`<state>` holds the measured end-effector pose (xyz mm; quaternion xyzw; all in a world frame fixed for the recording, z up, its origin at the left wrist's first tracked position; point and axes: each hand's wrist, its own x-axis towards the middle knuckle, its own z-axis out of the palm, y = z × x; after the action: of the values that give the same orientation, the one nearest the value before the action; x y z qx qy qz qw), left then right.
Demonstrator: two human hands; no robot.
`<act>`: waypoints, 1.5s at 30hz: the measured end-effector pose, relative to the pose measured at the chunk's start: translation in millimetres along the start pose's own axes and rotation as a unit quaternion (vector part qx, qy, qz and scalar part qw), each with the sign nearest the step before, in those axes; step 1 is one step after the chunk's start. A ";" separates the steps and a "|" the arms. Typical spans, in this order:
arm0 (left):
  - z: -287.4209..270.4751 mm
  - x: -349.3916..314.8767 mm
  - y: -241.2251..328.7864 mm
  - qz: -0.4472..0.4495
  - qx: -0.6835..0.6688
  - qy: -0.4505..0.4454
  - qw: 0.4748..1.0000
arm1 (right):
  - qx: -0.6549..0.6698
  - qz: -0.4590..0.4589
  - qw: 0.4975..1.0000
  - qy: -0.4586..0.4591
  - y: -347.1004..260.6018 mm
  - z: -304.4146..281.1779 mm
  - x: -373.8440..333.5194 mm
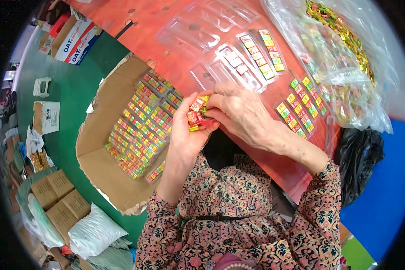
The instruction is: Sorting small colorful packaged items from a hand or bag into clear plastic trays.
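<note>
Cupped in my left hand (186, 128) is a small pile of wrapped cubes (196, 112) in red, yellow and green. My right hand (243, 112) reaches across to the pile with its fingertips closed on the cubes; which one they grip is hidden. Just beyond my hands, on the red table (175, 63), a clear plastic tray (252, 82) has a few cubes in one slot. Filled strips (258, 56) of the same cubes lie beside it, and more filled strips (297, 108) are to the right.
At my left stands an open cardboard box (96, 135) with rows of filled strips. Empty clear trays (189, 33) lie at the table's far side. A large clear bag (333, 58) of loose cubes sits at the far right, with a black plastic bag (357, 157) nearer me.
</note>
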<state>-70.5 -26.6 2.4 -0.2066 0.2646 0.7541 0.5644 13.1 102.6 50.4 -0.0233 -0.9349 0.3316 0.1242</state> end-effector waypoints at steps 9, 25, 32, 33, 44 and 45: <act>2.2 1.9 -1.1 0.004 0.019 0.028 0.999 | 0.144 0.077 0.986 -0.030 14.5 -23.6 4.3; 0.4 5.7 4.2 -0.031 -0.008 -0.007 0.999 | -0.079 -0.057 0.995 0.035 122.4 -21.8 57.6; -0.7 8.3 4.1 -0.025 -0.005 -0.016 1.000 | -0.026 -0.052 0.998 -0.029 127.4 -24.5 60.2; -0.6 8.5 4.4 -0.025 -0.005 -0.016 1.000 | -0.018 -0.054 0.998 -0.030 128.8 -24.5 60.0; 0.2 10.4 3.9 -0.022 0.006 -0.009 1.000 | -0.015 -0.086 0.996 -0.020 129.4 -26.1 57.4; 0.2 9.3 4.7 -0.020 0.005 -0.006 1.000 | -0.018 -0.071 0.997 -0.003 122.0 -28.9 55.0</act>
<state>-77.6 -20.6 -2.3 -0.2043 0.2608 0.7423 0.5825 -37.7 222.3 7.6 0.0416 -0.9405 0.3049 0.1440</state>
